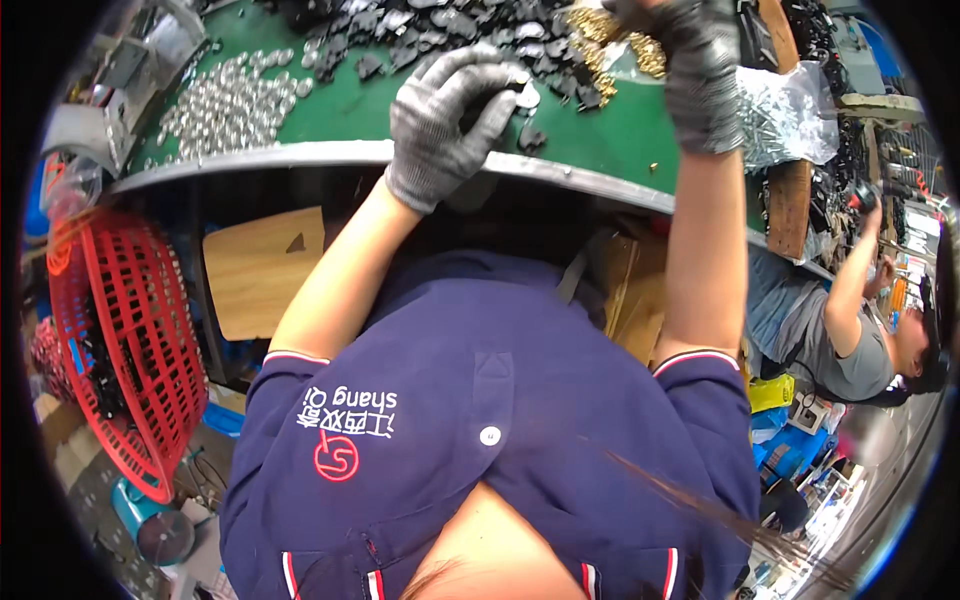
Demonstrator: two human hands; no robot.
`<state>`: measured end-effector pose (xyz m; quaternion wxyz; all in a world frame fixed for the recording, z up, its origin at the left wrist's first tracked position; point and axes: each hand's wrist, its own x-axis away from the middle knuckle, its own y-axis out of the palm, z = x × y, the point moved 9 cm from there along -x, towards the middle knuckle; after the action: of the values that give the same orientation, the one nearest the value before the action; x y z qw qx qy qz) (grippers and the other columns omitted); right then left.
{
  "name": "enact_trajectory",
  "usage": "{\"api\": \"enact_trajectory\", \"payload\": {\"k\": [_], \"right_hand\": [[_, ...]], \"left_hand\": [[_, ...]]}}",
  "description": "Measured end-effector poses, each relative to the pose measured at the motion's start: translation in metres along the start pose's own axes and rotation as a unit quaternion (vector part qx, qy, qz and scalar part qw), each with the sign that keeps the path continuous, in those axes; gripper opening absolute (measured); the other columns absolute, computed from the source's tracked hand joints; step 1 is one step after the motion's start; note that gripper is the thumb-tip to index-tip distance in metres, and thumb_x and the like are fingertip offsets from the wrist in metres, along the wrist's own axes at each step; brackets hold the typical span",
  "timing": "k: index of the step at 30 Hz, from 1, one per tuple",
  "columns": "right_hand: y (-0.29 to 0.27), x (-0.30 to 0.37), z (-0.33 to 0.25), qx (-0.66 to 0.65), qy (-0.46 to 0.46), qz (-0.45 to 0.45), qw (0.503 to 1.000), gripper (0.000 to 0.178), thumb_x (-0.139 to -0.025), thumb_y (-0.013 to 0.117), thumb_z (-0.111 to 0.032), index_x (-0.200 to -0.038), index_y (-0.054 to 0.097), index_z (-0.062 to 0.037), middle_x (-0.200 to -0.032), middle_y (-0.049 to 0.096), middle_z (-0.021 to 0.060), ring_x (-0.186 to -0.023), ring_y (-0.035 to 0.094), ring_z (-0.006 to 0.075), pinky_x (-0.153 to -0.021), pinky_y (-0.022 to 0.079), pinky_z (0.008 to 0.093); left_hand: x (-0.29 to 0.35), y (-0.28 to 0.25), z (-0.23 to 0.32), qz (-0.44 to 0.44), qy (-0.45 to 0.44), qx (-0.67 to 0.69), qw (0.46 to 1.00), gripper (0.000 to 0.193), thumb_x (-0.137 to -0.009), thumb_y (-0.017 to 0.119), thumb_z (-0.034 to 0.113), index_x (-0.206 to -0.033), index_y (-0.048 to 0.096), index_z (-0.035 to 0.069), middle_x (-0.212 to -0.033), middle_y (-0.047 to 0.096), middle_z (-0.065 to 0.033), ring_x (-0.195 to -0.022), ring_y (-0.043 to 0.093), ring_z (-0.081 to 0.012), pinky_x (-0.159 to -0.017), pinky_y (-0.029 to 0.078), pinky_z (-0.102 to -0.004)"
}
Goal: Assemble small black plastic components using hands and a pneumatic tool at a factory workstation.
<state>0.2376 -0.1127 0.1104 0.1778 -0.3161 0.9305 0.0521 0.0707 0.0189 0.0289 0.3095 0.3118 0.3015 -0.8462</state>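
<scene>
A green bench (600,137) with a pale metal edge spans the top of the view, seen from above by a seated-height wearer in a navy shirt (430,330). Across its far side spreads a wide heap of black parts (415,35); at the left lies a scatter of clear, shiny beads (235,105), and at the right a clear plastic bag (815,125) of small silvery pieces. Both of the wearer's hands are in grey knit gloves. The right hand (700,75) reaches to the far side, palm and wrist well apart from the left; its fingers run to the top edge, so whether they pinch anything cannot be told. The left hand (445,115) hangs over the near edge, its thumb and forefinger curved into a ring and nearly closed, their tips on a small silver piece. Between the hands, farther from the wearer, sits a heap of brass bits (592,32); the right hand's fingers are just beside it, clearly nearer than the left. The silver piece (528,96) lies at the right side of the left hand, toward the right hand; it looks roundish, with no clear long axis. Just below it is a small black bit (532,138); whether they touch is unclear.
</scene>
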Motion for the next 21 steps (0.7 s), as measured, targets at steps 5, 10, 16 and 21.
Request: {"api": "enact_trajectory", "payload": {"k": [5, 10, 16, 21], "right_hand": [[0.013, -0.016, 0.002, -0.003, 0.035, -0.097, 0.995, 0.032, -0.092, 0.069, -0.029, -0.09, 0.063, 0.0021, -0.067, 0.058, 0.0029, -0.063, 0.06, 0.0155, -0.066, 0.053, 0.031], [0.004, -0.012, -0.013, 0.014, -0.071, -0.045, 0.996, 0.039, -0.093, 0.066, -0.034, -0.091, 0.063, 0.0053, -0.062, 0.052, 0.0007, -0.056, 0.053, 0.0146, -0.065, 0.05, 0.0315], [0.011, 0.0, -0.006, -0.037, -0.034, -0.054, 0.997, 0.044, -0.094, 0.065, -0.037, -0.093, 0.063, 0.0069, -0.064, 0.048, -0.0018, -0.057, 0.047, 0.012, -0.067, 0.046, 0.0278], [0.016, -0.006, 0.001, -0.052, -0.031, -0.065, 0.996, 0.046, -0.094, 0.064, -0.041, -0.086, 0.061, 0.004, -0.066, 0.049, -0.0026, -0.06, 0.047, 0.0106, -0.068, 0.044, 0.0258]], "left_hand": [[0.004, -0.012, -0.007, 0.028, 0.019, 0.027, 0.999, 0.02, -0.086, 0.073, 0.012, -0.104, 0.073, 0.004, -0.104, 0.072, -0.0121, -0.094, 0.07, -0.0259, -0.086, 0.055, -0.0343], [0.008, -0.001, -0.038, -0.035, -0.11, 0.195, 0.974, 0.024, -0.097, 0.064, 0.015, -0.116, 0.065, 0.002, -0.108, 0.069, -0.0115, -0.101, 0.065, -0.0196, -0.091, 0.052, -0.0315], [0.018, 0.004, -0.053, -0.036, -0.193, 0.254, 0.947, 0.023, -0.097, 0.065, 0.019, -0.111, 0.065, 0.001, -0.1, 0.07, -0.0097, -0.092, 0.065, -0.0183, -0.082, 0.053, -0.0308], [0.018, -0.001, -0.054, -0.018, -0.196, 0.229, 0.953, 0.023, -0.088, 0.072, 0.02, -0.104, 0.071, 0.003, -0.099, 0.072, -0.0114, -0.091, 0.069, -0.0245, -0.083, 0.055, -0.0345]]}}
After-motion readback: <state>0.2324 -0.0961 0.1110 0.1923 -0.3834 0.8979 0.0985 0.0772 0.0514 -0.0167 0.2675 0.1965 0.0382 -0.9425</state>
